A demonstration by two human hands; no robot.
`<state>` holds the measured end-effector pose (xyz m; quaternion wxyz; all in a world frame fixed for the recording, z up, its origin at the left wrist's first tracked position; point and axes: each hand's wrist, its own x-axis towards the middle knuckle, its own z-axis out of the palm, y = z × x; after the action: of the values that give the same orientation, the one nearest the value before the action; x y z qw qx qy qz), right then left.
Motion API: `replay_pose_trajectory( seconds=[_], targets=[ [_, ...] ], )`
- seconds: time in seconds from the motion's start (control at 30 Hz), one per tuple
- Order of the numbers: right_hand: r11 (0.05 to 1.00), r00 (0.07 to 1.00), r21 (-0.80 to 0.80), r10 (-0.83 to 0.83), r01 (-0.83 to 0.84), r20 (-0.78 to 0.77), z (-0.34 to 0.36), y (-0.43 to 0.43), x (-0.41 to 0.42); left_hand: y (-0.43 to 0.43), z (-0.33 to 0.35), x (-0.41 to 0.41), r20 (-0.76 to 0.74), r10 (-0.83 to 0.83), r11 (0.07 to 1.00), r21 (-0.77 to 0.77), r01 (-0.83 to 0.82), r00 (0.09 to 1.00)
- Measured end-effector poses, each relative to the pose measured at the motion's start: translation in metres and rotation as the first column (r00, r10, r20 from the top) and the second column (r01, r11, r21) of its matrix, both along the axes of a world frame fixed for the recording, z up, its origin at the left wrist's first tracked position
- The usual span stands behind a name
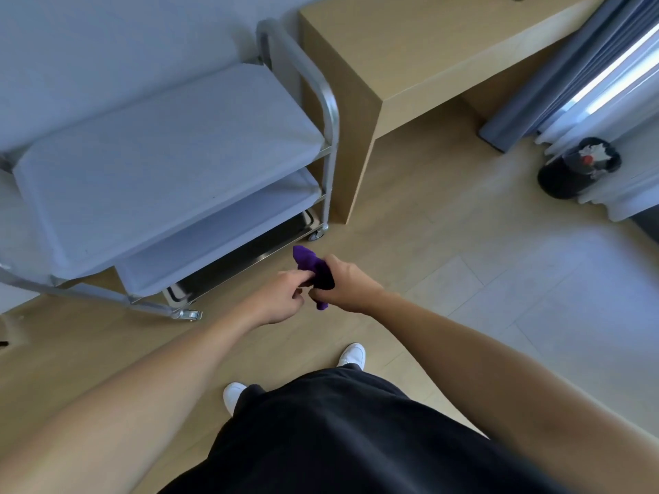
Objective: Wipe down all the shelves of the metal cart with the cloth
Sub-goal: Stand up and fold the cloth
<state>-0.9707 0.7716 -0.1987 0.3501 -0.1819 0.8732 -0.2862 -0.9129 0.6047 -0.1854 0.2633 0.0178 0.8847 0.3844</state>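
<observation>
A metal cart (330, 112) with three stacked shelves stands on small wheels at the left, against the wall. Its top shelf (160, 155) is widest in view, the middle shelf (228, 229) shows below it, and the dark bottom shelf (249, 254) sits near the floor. A bunched purple cloth (313, 267) is held in front of the cart's lower right corner, above the floor. My right hand (347, 285) is closed around the cloth. My left hand (281, 299) pinches the cloth's near edge with its fingertips.
A light wooden desk (410, 55) stands right beside the cart. A grey curtain (556, 76) hangs at the far right, with a black waste bin (577, 169) below it. Wooden floor (445, 226) spreads in front of the cart; my white shoes (353, 354) are on it.
</observation>
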Motion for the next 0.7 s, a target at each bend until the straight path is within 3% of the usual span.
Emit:
replay_pose_trajectory(
  seconds=[0.07, 0.13, 0.23, 0.3, 0.4, 0.5, 0.7],
  targets=[
    [0.999, 0.996, 0.038, 0.033, -0.029, -0.085, -0.001, 0.023, -0.018, 0.018, -0.007, -0.016, -0.097, 0.015, 0.999, -0.047, -0.020, 0.995],
    [0.998, 0.992, 0.021, 0.057, -0.055, -0.109, 0.000, 0.045, -0.035, 0.032, -0.012, -0.033, -0.243, 0.021, 0.977, -0.202, -0.071, 0.970],
    [0.996, 0.998, -0.087, 0.014, -0.020, -0.063, 0.005, 0.079, -0.051, 0.051, -0.015, -0.055, -0.200, -0.099, 0.927, -0.374, 0.017, 0.975],
    [0.988, 0.997, -0.145, -0.060, 0.053, -0.042, 0.007, 0.098, -0.061, 0.066, -0.018, -0.067, -0.115, -0.175, 0.945, -0.300, 0.134, 0.978],
    [0.968, 0.977, -0.140, -0.211, 0.209, 0.000, 0.005, 0.119, -0.080, 0.086, -0.022, -0.085, -0.009, -0.060, 0.995, -0.079, 0.059, 0.998],
    [0.958, 0.961, -0.079, -0.277, 0.275, -0.019, 0.001, 0.133, -0.095, 0.099, -0.021, -0.112, 0.009, -0.034, 0.999, -0.031, 0.034, 0.999],
    [0.965, 0.958, -0.084, -0.259, 0.250, -0.124, 0.005, 0.143, -0.149, 0.106, -0.031, -0.191, -0.048, -0.021, 0.999, 0.027, 0.022, 0.999]
  ],
)
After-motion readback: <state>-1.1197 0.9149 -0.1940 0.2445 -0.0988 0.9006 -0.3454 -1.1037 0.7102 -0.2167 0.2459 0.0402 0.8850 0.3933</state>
